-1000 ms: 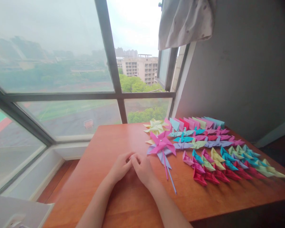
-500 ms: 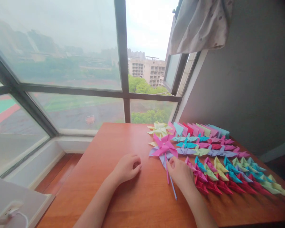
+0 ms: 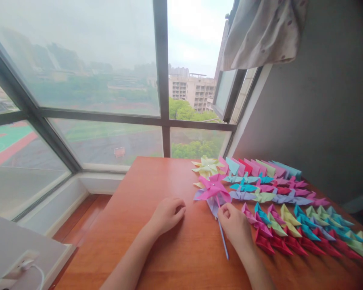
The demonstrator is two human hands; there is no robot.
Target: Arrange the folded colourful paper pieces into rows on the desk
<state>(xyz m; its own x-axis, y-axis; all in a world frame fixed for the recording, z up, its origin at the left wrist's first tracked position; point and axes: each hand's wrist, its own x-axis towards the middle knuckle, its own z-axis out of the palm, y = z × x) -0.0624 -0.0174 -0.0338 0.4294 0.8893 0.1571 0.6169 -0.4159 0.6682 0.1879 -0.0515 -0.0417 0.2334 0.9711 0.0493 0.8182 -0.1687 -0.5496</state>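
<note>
My right hand [image 3: 233,221] is closed, thumb and fingers pinching the stick of a pink paper pinwheel [image 3: 213,187]. That pinwheel's head overlaps a lilac pinwheel [image 3: 212,206], whose thin stick [image 3: 224,241] slants down the table toward me. Behind them lies a pale yellow pinwheel [image 3: 207,166]. Loosely curled on the bare tabletop, my left hand [image 3: 168,215] holds nothing, with a gap between thumb and fingers. The lower end of the pink stick is hidden by my right hand.
Rows of folded paper cranes [image 3: 261,196] and boat-like paper shapes [image 3: 290,221] cover the right side of the wooden table [image 3: 124,225]. Folded coloured papers [image 3: 268,167] stand at the back. Windows, a curtain [image 3: 264,36] and a wall socket [image 3: 24,264] surround it.
My view has swung slightly left, so everything sits further right. The pink stick's lower end no longer shows below my right hand. My left hand stays in place on the table.
</note>
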